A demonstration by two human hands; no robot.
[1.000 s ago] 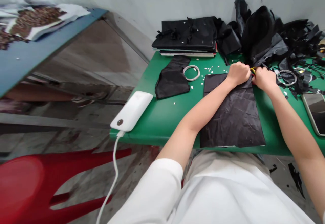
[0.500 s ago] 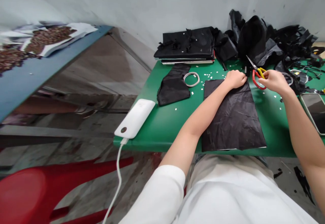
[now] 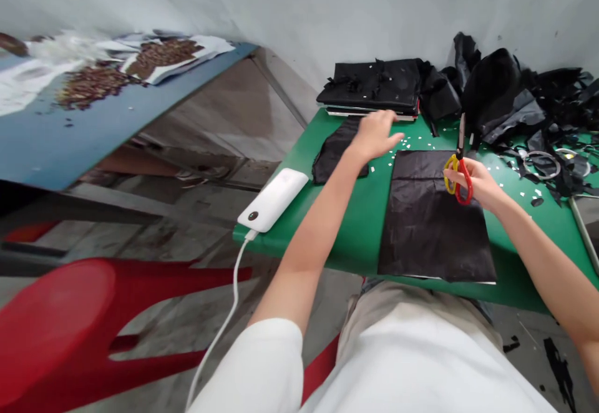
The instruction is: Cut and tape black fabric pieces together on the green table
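Green surface (image 3: 367,213) runs across centre and right. A loose heap of black scraps (image 3: 491,82) banks up along its far right side.

Black sheet (image 3: 430,232) lies flat near the person, right of centre, a crease across its far part; a pale edge shows beneath its near side. Beyond it, far and left of the heap: black-covered stack (image 3: 374,79). Smaller black piece (image 3: 327,157) lies left of the sheet, well apart from it. White device (image 3: 274,201) at the near left edge, cable attached and hanging down.

The hands are apart. Left hand (image 3: 377,135), fingers spread and gripping nothing visible, is over the far part of the smaller piece, near the stack; whether it touches either is hard to tell at this angle.

Right hand (image 3: 484,182) is wrapped round the handles of the scissors (image 3: 460,150), blades pointing far, above the sheet's far right part.

Change: half a second ago the left hand pressed the sheet's far edge. It has since gone left, so the sheet lies unpinned and no cutting is under way.

Smallest: white bits (image 3: 372,169) strewn about.
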